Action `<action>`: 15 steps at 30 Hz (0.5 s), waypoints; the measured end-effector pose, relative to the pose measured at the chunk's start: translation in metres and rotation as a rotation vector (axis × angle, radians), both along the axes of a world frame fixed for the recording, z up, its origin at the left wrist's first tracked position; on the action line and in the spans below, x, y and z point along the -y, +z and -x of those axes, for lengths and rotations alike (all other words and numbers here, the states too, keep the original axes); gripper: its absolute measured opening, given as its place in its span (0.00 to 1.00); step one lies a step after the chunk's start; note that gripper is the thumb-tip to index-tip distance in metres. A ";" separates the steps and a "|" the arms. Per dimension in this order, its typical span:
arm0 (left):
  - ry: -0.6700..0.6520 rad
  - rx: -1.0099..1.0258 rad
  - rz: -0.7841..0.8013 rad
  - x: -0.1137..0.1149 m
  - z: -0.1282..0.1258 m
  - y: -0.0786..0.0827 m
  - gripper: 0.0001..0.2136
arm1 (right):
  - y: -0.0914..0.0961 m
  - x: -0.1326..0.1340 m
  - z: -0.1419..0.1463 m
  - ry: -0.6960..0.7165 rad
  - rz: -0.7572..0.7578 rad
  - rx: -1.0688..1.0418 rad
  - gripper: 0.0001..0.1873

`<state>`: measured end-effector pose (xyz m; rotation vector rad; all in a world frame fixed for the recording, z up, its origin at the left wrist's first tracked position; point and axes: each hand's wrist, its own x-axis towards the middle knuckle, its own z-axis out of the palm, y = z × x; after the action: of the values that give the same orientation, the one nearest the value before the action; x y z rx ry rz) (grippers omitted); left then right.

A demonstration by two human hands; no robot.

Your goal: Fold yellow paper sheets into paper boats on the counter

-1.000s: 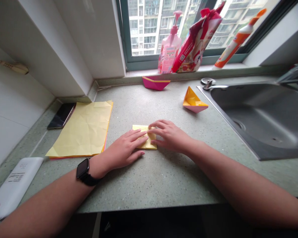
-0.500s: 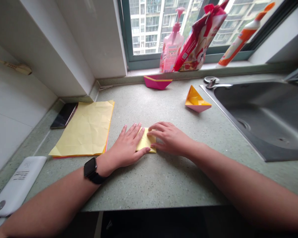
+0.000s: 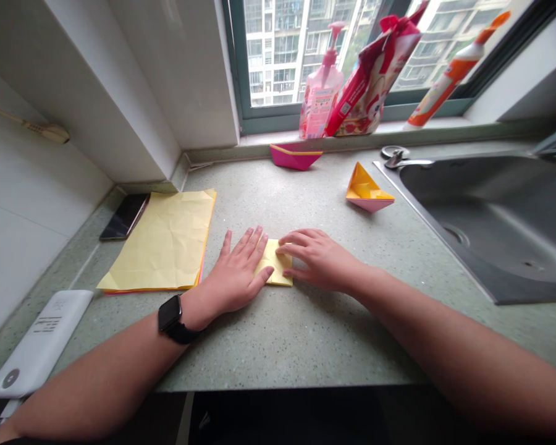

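A small folded yellow paper (image 3: pixel 275 267) lies flat on the speckled green countertop (image 3: pixel 306 334). My left hand (image 3: pixel 235 275), a black smartwatch on its wrist, lies flat on the paper's left part with fingers stretched out and spread. My right hand (image 3: pixel 319 259) rests on the paper's right edge, fingers curved and fingertips pressing down on it. Most of the paper is hidden under both hands.
A stack of yellow sheets (image 3: pixel 167 241) lies to the left, a dark phone (image 3: pixel 124 216) beside it. A white power bank (image 3: pixel 39 343) sits at the near left. A pink paper boat (image 3: pixel 294 156) and an orange one (image 3: pixel 367 188) stand farther back. A steel sink (image 3: pixel 491 210) fills the right; bottles line the windowsill.
My left hand has slid left across the folded paper and flattened, its fingers now spread and pointing away. The right hand has stayed pressing the paper's right edge.
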<state>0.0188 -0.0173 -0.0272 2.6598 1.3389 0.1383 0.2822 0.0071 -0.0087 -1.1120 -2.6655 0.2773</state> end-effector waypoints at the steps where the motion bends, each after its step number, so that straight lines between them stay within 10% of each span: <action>1: 0.010 0.007 -0.004 0.000 0.001 -0.001 0.35 | 0.001 0.001 0.000 -0.011 -0.005 0.005 0.17; 15: 0.128 0.066 -0.056 -0.019 0.013 0.008 0.27 | 0.006 0.004 -0.002 -0.066 -0.052 0.091 0.17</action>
<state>0.0060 0.0016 -0.0194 2.5883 1.5057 0.2803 0.2844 0.0030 -0.0026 -1.2217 -2.6912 0.1472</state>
